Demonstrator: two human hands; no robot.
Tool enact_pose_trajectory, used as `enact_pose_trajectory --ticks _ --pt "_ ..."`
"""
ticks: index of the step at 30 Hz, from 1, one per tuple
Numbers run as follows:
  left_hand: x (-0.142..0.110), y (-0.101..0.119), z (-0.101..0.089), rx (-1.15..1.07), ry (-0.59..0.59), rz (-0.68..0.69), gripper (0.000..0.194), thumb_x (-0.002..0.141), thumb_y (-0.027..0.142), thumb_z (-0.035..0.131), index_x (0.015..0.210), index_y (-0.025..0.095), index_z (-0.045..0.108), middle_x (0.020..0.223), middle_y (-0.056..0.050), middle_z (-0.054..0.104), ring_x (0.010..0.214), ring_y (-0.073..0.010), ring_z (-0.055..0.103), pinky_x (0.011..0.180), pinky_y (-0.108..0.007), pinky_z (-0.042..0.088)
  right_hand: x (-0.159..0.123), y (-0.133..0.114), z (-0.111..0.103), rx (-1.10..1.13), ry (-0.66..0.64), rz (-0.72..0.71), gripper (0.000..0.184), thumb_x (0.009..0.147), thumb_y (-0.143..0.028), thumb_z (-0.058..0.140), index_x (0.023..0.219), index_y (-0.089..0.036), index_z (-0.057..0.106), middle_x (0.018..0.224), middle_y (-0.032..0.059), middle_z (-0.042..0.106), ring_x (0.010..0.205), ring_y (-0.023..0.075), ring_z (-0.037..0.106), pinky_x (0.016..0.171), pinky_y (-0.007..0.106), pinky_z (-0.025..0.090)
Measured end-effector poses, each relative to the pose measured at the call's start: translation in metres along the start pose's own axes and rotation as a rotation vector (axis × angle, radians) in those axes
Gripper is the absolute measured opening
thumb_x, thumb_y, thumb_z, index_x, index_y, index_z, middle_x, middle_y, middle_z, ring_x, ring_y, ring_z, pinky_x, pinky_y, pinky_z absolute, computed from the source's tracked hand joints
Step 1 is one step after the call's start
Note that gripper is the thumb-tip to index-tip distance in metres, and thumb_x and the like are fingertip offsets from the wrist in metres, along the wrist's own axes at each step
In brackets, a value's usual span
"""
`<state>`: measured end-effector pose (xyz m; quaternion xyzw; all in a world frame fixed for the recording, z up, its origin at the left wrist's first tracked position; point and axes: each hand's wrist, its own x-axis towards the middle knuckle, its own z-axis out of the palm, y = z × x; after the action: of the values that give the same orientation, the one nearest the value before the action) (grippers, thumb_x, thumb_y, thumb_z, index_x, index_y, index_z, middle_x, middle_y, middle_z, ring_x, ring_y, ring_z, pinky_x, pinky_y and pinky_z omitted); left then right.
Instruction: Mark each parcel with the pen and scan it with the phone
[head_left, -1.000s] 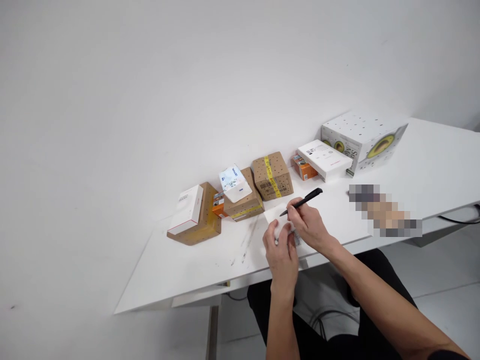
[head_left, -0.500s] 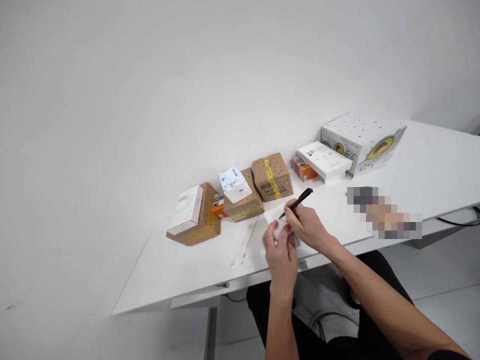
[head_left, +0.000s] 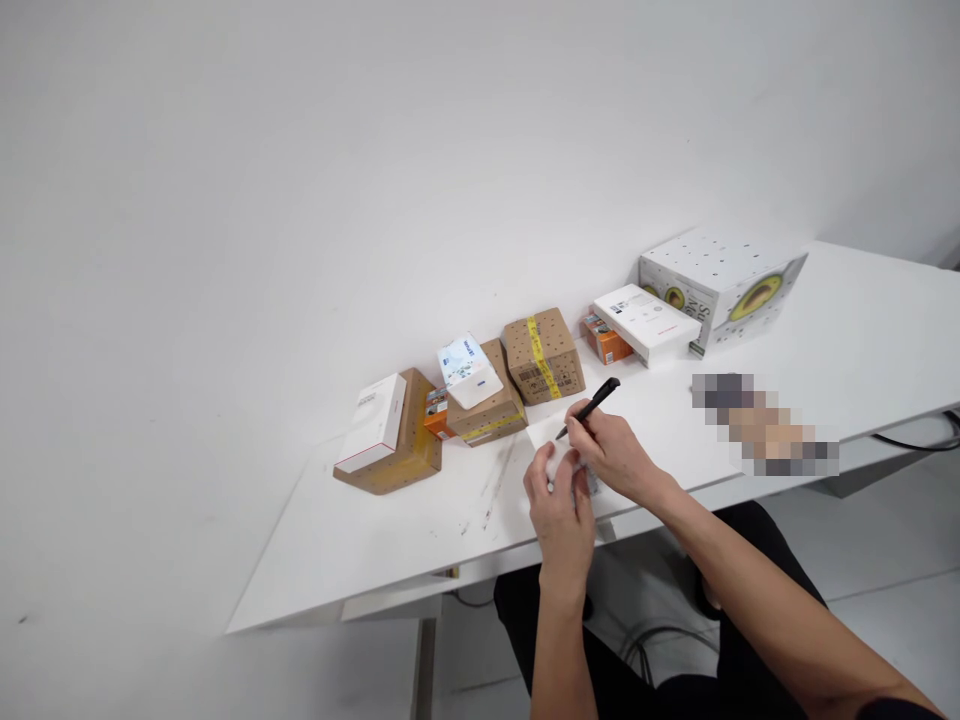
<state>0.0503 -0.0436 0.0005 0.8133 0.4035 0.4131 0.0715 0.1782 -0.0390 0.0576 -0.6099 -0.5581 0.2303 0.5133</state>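
My right hand point(head_left: 611, 452) grips a black pen point(head_left: 589, 407), its tip down on a small white package point(head_left: 541, 436) lying on the white table point(head_left: 390, 540). My left hand point(head_left: 559, 505) is closed on the near edge of that package, fingers curled over it. Most of the package is hidden under both hands.
A row of boxes lines the wall: a brown box with a white box on it point(head_left: 386, 432), a taped brown box with a blue-white pack point(head_left: 480, 392), a brown box with yellow tape point(head_left: 544, 355), a white box over an orange one point(head_left: 645, 322), an avocado-print box point(head_left: 724, 285). A blurred patch point(head_left: 765, 425) lies to the right.
The pen has tilted more upright and its tip has shifted slightly left on the package. My left hand has stayed in place.
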Motion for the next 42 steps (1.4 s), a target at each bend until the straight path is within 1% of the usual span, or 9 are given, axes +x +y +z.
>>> enact_pose_trajectory --ticks 4,7,13,18,21,26,31,38,42 --pt "0.000 0.000 -0.001 -0.001 0.001 -0.007 0.031 0.092 0.019 0.049 0.121 0.023 0.058 0.130 -0.013 0.047 0.124 -0.0248 0.045 0.100 -0.043 0.046 -0.004 0.007 -0.005 0.139 0.200 0.041 0.023 0.091 -0.040 0.037 0.087 -0.021 0.050 0.065 -0.0010 0.060 0.054 0.0134 0.054 0.055 0.024 0.041" --pt "-0.001 -0.001 0.001 -0.011 -0.002 -0.002 0.030 0.092 0.019 0.049 0.121 0.022 0.057 0.131 -0.013 0.046 0.125 -0.0245 0.044 0.101 -0.044 0.045 -0.004 0.027 -0.018 -0.003 0.307 0.187 0.032 0.093 -0.045 0.032 0.085 -0.021 0.050 0.064 0.0007 0.061 0.057 0.0151 0.057 0.059 0.025 0.043" --pt "-0.005 -0.003 0.007 0.003 0.023 0.019 0.031 0.092 0.020 0.051 0.122 0.021 0.055 0.133 -0.014 0.043 0.127 -0.0255 0.042 0.098 -0.044 0.047 0.002 0.079 -0.033 -0.715 -0.228 0.508 0.029 0.092 -0.036 0.038 0.092 -0.015 0.059 0.089 0.0159 0.070 0.086 0.0271 0.067 0.070 0.033 0.043" --pt "-0.005 -0.005 0.008 0.023 0.031 0.032 0.031 0.091 0.020 0.052 0.122 0.020 0.056 0.134 -0.014 0.043 0.127 -0.0259 0.042 0.098 -0.043 0.048 -0.005 0.091 -0.026 -0.771 -0.237 0.604 0.037 0.093 -0.041 0.038 0.103 -0.012 0.059 0.096 0.0199 0.068 0.092 0.0323 0.065 0.071 0.038 0.045" --pt "-0.005 -0.007 0.008 0.024 0.032 0.038 0.032 0.090 0.020 0.053 0.122 0.020 0.055 0.135 -0.015 0.043 0.128 -0.0261 0.042 0.099 -0.043 0.047 -0.013 0.093 -0.037 -0.809 -0.124 0.574 0.043 0.094 -0.047 0.036 0.108 -0.012 0.058 0.098 0.0193 0.066 0.093 0.0315 0.063 0.073 0.039 0.045" --pt "-0.007 -0.008 0.012 0.013 0.058 0.043 0.032 0.090 0.021 0.053 0.122 0.020 0.056 0.136 -0.016 0.041 0.130 -0.0276 0.041 0.101 -0.046 0.046 -0.035 0.119 -0.089 -1.013 0.310 0.475 0.045 0.087 -0.051 0.049 0.112 -0.015 0.060 0.125 0.0267 0.050 0.113 0.0419 0.047 0.080 0.052 0.039" --pt "-0.009 -0.003 0.015 -0.040 0.075 -0.020 0.033 0.090 0.021 0.053 0.123 0.019 0.056 0.140 -0.017 0.034 0.132 -0.0279 0.041 0.096 -0.042 0.050 -0.050 0.146 -0.128 -0.902 0.351 0.523 0.045 0.079 -0.052 0.054 0.104 -0.015 0.064 0.108 0.0292 0.058 0.102 0.0454 0.051 0.071 0.054 0.036" --pt "-0.011 -0.004 0.018 -0.066 0.120 -0.058 0.031 0.089 0.023 0.055 0.120 0.020 0.058 0.143 -0.016 0.023 0.127 -0.0284 0.045 0.094 -0.043 0.050 -0.062 0.134 -0.127 -0.840 0.317 0.533 0.055 0.073 -0.050 0.057 0.115 -0.014 0.062 0.107 0.0292 0.062 0.104 0.0483 0.052 0.074 0.055 0.039" --pt "-0.011 -0.003 0.018 -0.075 0.101 -0.073 0.031 0.090 0.023 0.053 0.120 0.020 0.057 0.144 -0.016 0.025 0.132 -0.0290 0.040 0.097 -0.043 0.048 -0.073 0.121 -0.124 -0.405 0.334 0.580 0.066 0.065 -0.054 0.064 0.121 -0.020 0.059 0.100 0.0159 0.068 0.096 0.0364 0.061 0.080 0.050 0.045"
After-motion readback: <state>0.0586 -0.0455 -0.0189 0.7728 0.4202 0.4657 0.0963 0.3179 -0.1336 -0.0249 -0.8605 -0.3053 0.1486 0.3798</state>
